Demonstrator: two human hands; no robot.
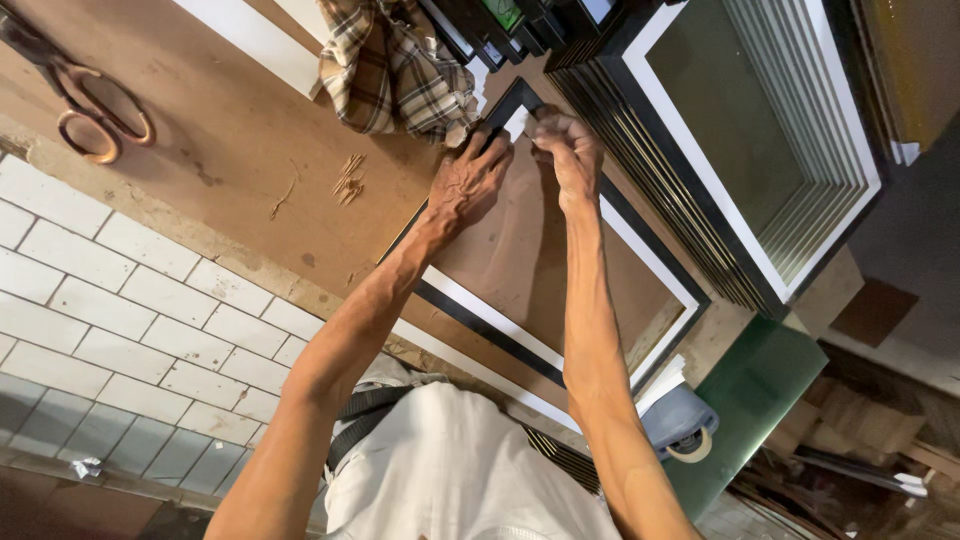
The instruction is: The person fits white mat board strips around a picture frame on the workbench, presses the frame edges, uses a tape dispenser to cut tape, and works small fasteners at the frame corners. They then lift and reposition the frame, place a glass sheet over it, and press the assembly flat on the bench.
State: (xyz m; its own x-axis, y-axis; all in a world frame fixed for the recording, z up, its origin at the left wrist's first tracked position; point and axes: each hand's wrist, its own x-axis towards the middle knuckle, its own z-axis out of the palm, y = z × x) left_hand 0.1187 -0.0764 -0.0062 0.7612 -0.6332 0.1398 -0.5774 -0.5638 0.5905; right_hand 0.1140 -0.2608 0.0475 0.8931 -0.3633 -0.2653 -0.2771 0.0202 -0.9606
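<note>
A black picture frame (655, 262) with a white inner border lies face down on the brown workbench, its brown backing board (520, 250) showing. Both my hands are at its far corner. My left hand (465, 185) lies on the backing, with its fingers curled over the black edge at the corner. My right hand (565, 150) pinches the same corner from the other side, fingertips at the white border. Whether anything small is between the fingers is hidden.
A stack of black-and-white frames (760, 150) stands at the right. A plaid cloth (395, 65) lies beyond the corner, scissors (100, 110) at far left, wood slivers (348, 178) nearby. A tape roll (685, 435) and a green glass sheet (770, 380) are lower right, white tiles (120, 320) at left.
</note>
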